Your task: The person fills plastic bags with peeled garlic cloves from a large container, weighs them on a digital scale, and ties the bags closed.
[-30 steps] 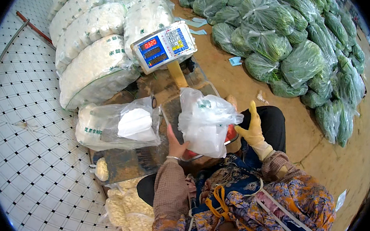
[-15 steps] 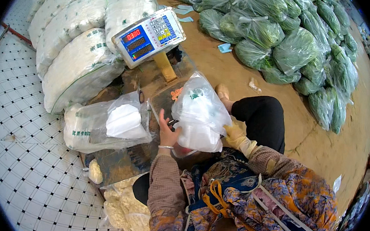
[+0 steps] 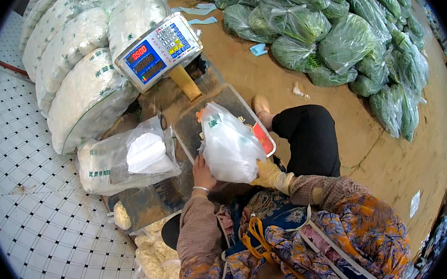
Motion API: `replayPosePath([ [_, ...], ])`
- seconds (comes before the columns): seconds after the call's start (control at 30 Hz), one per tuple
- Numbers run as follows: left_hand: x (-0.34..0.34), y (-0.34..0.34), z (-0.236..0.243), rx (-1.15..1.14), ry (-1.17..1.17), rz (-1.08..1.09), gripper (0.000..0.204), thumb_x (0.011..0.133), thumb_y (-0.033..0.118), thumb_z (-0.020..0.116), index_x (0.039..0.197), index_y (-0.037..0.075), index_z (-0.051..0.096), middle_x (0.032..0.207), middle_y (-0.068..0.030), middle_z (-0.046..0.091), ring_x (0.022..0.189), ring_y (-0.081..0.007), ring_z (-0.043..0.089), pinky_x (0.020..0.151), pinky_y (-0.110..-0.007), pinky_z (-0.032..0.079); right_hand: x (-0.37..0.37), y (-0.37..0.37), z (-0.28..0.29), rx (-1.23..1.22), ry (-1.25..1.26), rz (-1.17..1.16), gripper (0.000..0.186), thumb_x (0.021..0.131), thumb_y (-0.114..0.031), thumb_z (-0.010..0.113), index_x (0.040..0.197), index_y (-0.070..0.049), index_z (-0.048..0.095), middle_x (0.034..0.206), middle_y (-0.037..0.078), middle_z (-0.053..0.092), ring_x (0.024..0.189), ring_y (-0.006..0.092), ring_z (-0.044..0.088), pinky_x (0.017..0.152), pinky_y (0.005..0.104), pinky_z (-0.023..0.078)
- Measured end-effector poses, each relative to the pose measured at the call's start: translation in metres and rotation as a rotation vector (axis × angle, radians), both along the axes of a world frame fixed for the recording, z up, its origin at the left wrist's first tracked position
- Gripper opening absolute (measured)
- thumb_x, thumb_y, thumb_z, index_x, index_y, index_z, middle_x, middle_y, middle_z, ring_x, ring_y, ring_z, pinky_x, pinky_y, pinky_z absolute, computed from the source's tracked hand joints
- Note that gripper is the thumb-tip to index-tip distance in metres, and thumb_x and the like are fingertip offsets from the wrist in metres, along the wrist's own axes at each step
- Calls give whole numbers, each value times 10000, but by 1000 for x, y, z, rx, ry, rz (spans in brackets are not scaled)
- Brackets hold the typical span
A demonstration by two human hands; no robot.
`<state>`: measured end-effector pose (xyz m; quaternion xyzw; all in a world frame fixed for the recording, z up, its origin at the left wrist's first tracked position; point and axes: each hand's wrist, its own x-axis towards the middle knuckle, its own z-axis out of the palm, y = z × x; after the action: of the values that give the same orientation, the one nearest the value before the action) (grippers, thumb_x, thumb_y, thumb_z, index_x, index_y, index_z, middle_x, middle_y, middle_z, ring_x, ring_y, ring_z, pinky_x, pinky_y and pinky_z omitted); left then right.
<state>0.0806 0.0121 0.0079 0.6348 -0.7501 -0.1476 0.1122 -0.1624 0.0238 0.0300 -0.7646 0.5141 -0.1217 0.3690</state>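
White bag (image 3: 231,148) sits on the scale tray (image 3: 187,131), left hand (image 3: 203,173) at its 7 o'clock, fingers narrower than that earlier spread. Gloved right hand (image 3: 271,175) is at 4 o'clock; can't tell if either's gripping.

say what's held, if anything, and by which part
Perhaps the bulging white plastic bag: left hand at its near left edge, gloved right hand at its near right corner; whether either grips or only touches cannot be told.
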Motion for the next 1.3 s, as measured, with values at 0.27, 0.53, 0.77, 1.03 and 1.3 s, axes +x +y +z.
replayPosePath([
  [0.27, -26, 2, 26, 260, 633, 274, 385, 766, 138, 501, 1125, 16, 432, 1038, -210, 504, 975, -342, 480, 810, -365, 377, 2, -27, -9, 759, -1062, -528, 347, 749, -122, 560, 1053, 22, 473, 897, 131, 572, 840, 229, 549, 712, 300, 441],
  [0.53, -16, -29, 107, 17, 547, 475, 371, 772, 333, 560, 799, -34, 520, 730, -87, 553, 672, -147, 510, 621, -273, 403, -20, -82, 87, 885, -1421, -309, 375, 731, 38, 511, 1088, -47, 432, 901, 61, 533, 790, 139, 523, 658, 246, 482],
  [0.77, -14, -49, 127, 307, 650, 583, 662, 704, 540, 540, 829, -110, 570, 778, -154, 590, 702, -185, 550, 631, -292, 416, -22, -85, 147, -628, -152, -95, 640, 640, -275, 625, 1184, -59, 367, 1205, 174, 369, 1128, 311, 333, 912, 419, 281],
  [1.03, 2, -53, 127, 464, 1420, 712, 472, 785, 431, 506, 1009, 17, 494, 838, -84, 583, 673, -200, 589, 531, -375, 506, 32, -115, 113, -739, 179, 313, 75, 662, -176, 552, 711, -143, 598, 832, 63, 547, 832, 265, 514, 801, 401, 345],
  [1.3, 53, -14, 125, 221, 1255, 824, 121, 765, 93, 526, 847, 11, 490, 567, -52, 493, 397, -126, 455, 331, -264, 380, 61, -125, 185, -961, -341, 251, 42, 679, -104, 556, 709, -93, 529, 732, 78, 510, 742, 269, 489, 691, 375, 357],
])
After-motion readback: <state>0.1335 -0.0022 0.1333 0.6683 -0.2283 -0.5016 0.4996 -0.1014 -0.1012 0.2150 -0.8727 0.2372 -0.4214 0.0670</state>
